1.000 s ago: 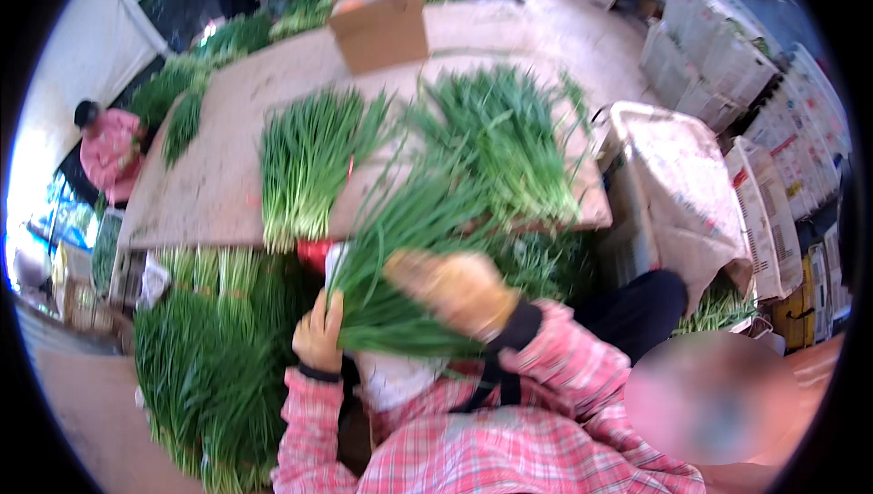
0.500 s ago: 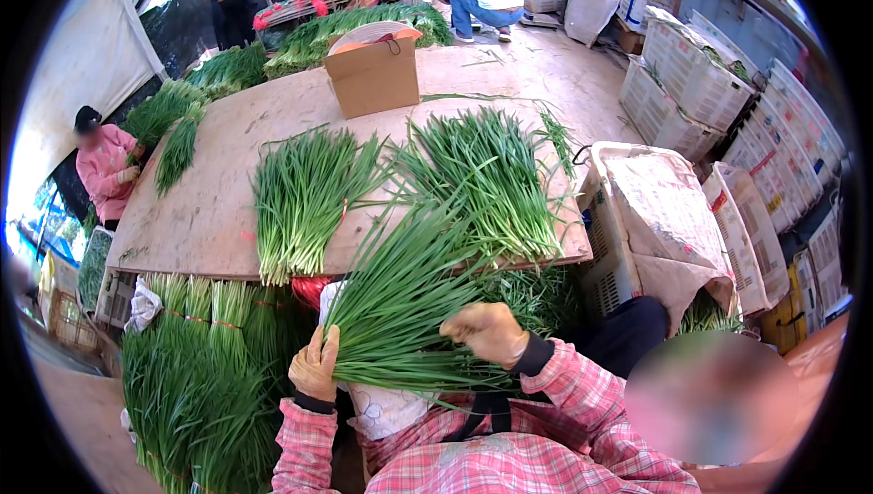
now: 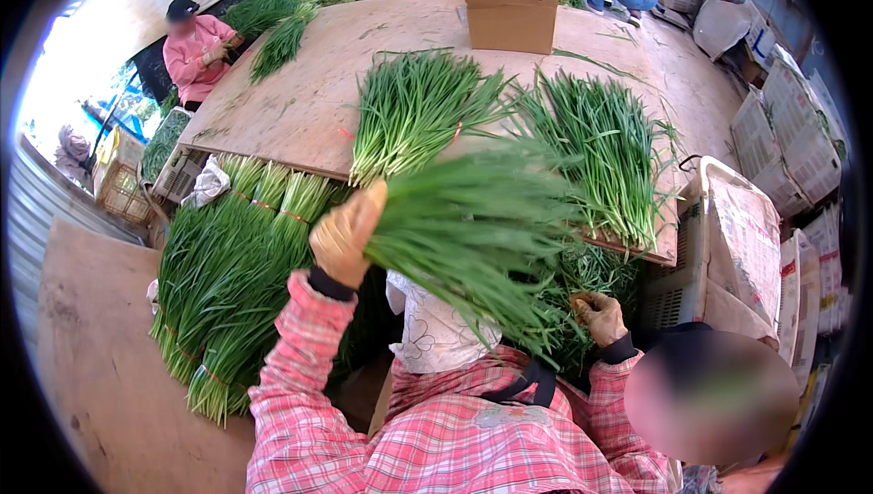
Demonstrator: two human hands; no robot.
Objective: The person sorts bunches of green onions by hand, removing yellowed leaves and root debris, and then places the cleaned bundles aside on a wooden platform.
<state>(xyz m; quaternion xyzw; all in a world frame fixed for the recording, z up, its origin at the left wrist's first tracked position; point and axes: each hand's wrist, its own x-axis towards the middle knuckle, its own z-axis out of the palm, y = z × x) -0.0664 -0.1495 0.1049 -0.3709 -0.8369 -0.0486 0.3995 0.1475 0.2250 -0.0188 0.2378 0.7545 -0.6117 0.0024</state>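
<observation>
My left hand [image 3: 344, 238], in a tan glove, is closed around the stem end of a bunch of garlic chives [image 3: 473, 226]. Its long green leaves fan out to the right above my lap, smeared by motion. My right hand [image 3: 600, 317], gloved too, is at the lower right beside a heap of loose green leaves [image 3: 600, 271]. Its fingers are curled together, and I cannot make out whether anything is in them. On the board beyond lie two piles of chives, a left pile [image 3: 423, 108] and a right pile [image 3: 605, 149].
Banded chive bundles [image 3: 227, 267] hang over the left side. The wooden board [image 3: 364, 35] bears a cardboard box [image 3: 512, 17]. A plastic crate [image 3: 700, 221] stands close on my right. A person in pink [image 3: 194, 53] works at the far left; another person's blurred head [image 3: 709, 394] is near my right arm.
My left hand has risen and swung the chives upward. My right hand has moved away from the leaves, to the right. The whole view has shifted leftward.
</observation>
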